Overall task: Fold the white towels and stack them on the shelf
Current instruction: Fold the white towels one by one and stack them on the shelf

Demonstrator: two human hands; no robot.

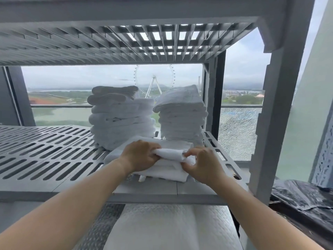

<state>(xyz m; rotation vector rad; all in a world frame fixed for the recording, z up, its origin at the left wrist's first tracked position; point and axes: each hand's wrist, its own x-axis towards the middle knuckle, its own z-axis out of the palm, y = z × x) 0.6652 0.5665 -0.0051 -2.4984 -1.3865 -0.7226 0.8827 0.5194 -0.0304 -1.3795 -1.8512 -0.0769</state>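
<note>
Two hands on one white towel (pixel 170 153), lying at the front right of the grey slotted shelf (pixel 54 156), on top of a low folded pile (pixel 160 173). Left hand (pixel 139 156) closed over the towel's left end, fingers curled around the roll of cloth; right hand (pixel 202 164) pinching the right end between thumb and fingertips, both grips firmly shut on the fabric. Held this way, most likely, to pull the fold taut and square its edges before pressing it flat onto the pile. Just behind, two tall stacks of folded towels: left stack (pixel 121 118) and right stack (pixel 182 116), standing close together, nearly touching the pile's back edge and leaving little room to push deeper. Overhead, slatted upper shelf (pixel 126 42) limiting stack height. Right side bounded by the grey upright post (pixel 268 123); beyond, cracked window glass (pixel 236 132). Black bag (pixel 302 197) at lower right, well apart.
</note>
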